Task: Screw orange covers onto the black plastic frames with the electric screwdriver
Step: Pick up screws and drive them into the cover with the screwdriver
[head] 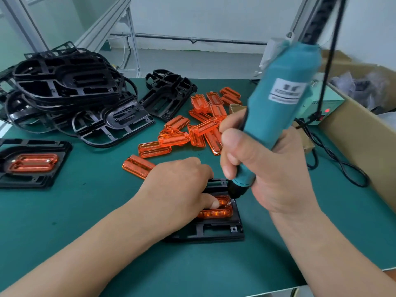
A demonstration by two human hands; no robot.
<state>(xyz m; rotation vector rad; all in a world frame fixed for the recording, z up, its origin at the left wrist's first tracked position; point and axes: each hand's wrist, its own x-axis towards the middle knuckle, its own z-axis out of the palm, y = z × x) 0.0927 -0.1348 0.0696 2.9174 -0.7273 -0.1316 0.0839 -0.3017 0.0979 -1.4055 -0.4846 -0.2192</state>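
Observation:
A black plastic frame [216, 231] lies on the green mat in front of me with an orange cover [216, 213] seated in it. My left hand [177, 189] lies over the frame's left part, and its thumb presses down on the cover. My right hand [261, 166] grips the teal electric screwdriver [280, 97], which leans up to the right. The bit tip touches the cover's right end at a screw [228, 203].
A finished frame with orange cover [32, 163] lies at the left edge. A pile of black frames [64, 93] fills the back left, and loose orange covers [192, 129] are scattered mid-table. At the right are a cardboard box [362, 133], a power unit [323, 108] and black cable [334, 157].

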